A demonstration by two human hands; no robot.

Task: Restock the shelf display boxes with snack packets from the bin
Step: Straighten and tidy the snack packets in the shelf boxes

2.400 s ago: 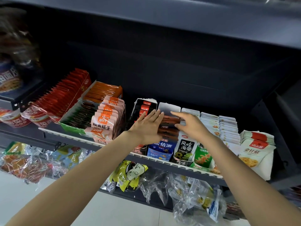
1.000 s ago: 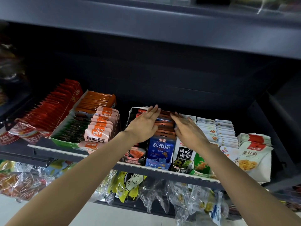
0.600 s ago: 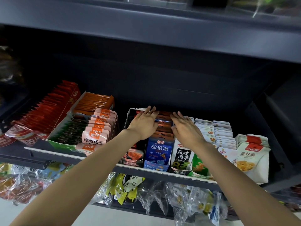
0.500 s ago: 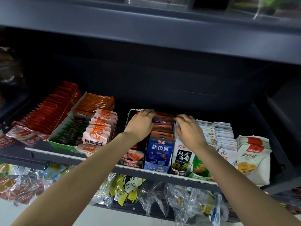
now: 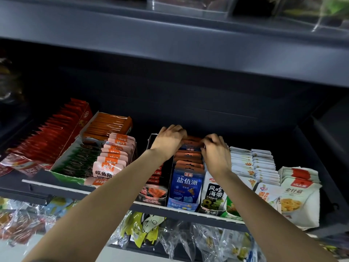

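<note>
A row of blue snack packets (image 5: 186, 183) with orange tops stands upright in a narrow display box on the dark shelf (image 5: 188, 211). My left hand (image 5: 169, 141) curls its fingers over the back packets of that row from the left. From the right, my right hand (image 5: 215, 150) bends its fingers onto the same back packets. Both hands meet near the row's rear, where a blue packet top (image 5: 189, 149) peeks up between them. What lies under the fingers is hidden.
Left of the blue row stand a black display box (image 5: 153, 178), pink packets (image 5: 111, 161), green-box packets (image 5: 79, 159), orange packets (image 5: 109, 125) and red packets (image 5: 49, 137). To the right are seaweed packets (image 5: 214, 193) and white packets (image 5: 253, 163). Bagged goods (image 5: 143, 225) hang below.
Both hands moved back along the blue row, and their flat fingers curled onto the rear packets. The row now stands more upright and tighter.
</note>
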